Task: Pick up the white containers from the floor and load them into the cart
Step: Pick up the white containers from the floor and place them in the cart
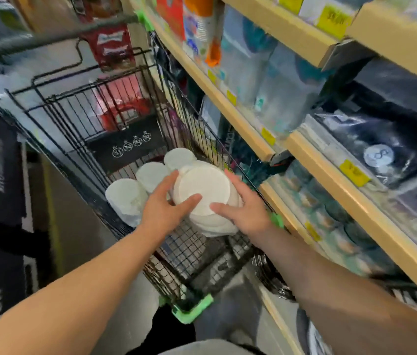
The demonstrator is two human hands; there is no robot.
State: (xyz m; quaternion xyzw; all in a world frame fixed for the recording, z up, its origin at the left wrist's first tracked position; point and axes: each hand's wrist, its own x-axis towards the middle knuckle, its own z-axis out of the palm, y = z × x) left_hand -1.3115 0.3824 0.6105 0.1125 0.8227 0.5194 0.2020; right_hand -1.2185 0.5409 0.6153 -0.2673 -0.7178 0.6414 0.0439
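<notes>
Two hands: both over the cart basket, clasping one stack of white containers between them.
Left hand [162, 204]: fingers spread, palm pressed to the left flank of the held stack, thumb lying across its flat round top.
Right hand [243, 202]: fingers spread, cupped against the right flank of the same stack, thumb resting on the near rim of the top.
Held stack [203, 193]: white containers nested in thin plastic wrap, round, smooth matte top disc with a raised rim; held above the cart's floor, near its right wall.
Other stacks [151, 176]: three more white wrapped columns, cylindrical, lying in a row inside the cart just left of and behind the held one; the nearest is crinkled at its end.
Cart [192, 247]: black wire mesh in a fine square grid, bright green plastic bumpers at the corners, black flap with white round icons at the far end of the basket.
Shelves [243, 119]: right of the cart, tan flat-edged boards with yellow price tags, filled with blurred glossy packs.
Floor: pale and smooth beside the cart.
</notes>
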